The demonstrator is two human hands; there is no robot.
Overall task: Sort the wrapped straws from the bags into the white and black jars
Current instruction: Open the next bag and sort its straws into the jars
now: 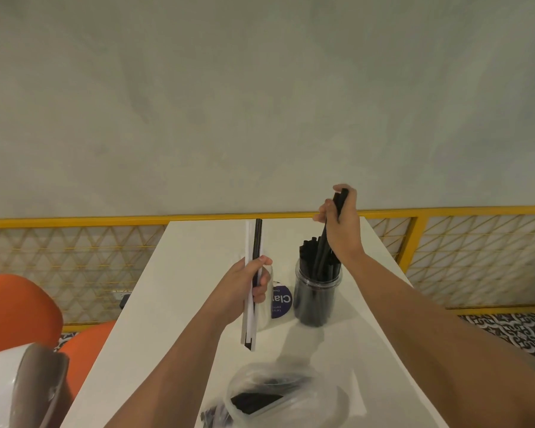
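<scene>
The left hand (244,285) grips a bundle of white and black straws (254,239) upright, in front of the white jar (279,301). The right hand (342,233) clasps black straws (323,240) over the black jar (317,301). A bag (278,386) lies nearer on the bench (183,273).

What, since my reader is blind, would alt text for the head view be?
The right hand holds black straws at the black jar; the left hand grips white and black wrapped straws. A plastic bag lies on the white table.

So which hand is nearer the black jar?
Right. The right hand grips black straws just above the black jar; the left hand holds mixed straws off to its left.
</scene>
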